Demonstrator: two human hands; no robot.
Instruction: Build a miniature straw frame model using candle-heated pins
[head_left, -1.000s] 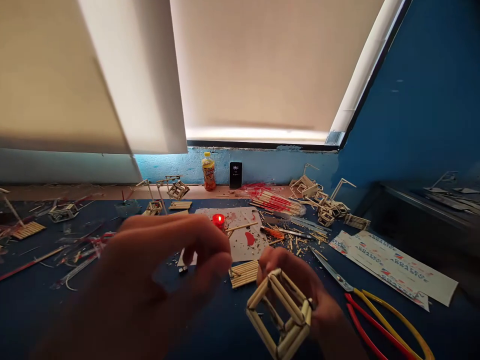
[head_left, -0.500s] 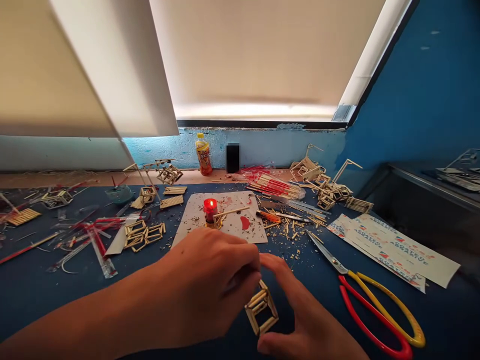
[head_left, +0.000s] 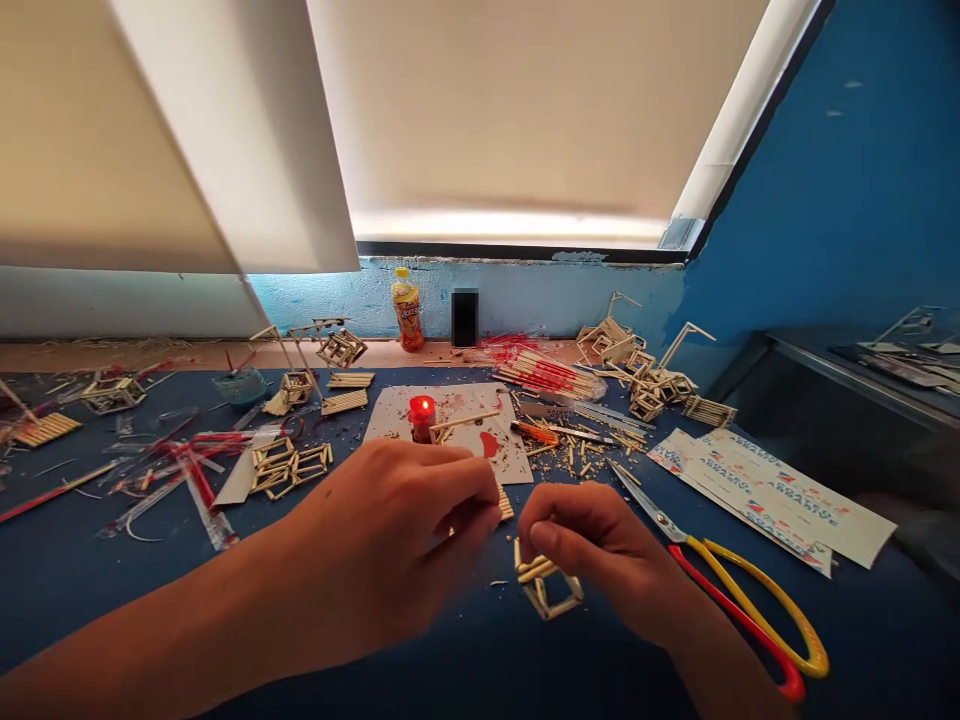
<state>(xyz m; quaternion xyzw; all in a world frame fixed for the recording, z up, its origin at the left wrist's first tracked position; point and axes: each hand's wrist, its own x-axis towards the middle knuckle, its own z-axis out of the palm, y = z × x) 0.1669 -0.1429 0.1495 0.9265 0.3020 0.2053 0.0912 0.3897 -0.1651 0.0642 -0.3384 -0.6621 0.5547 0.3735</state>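
Apparently for a light, steady hold, the right hand [head_left: 600, 550] pinches a stick frame [head_left: 536, 572] near its upper edge, low over a blue table [head_left: 480, 660], leaving the rest exposed. Beside it, the left hand [head_left: 405, 540] forms a pinch, apart from the frame; what, if anything, it grips cannot be told. Beyond the left hand, a lit candle [head_left: 422, 420] stands on a card [head_left: 517, 460], which likely shields the table from wax. Scissors [head_left: 679, 533] lie to the right, perhaps parked within reach. Farther back, bundled sticks [head_left: 551, 375] rest probably clear of the flame.
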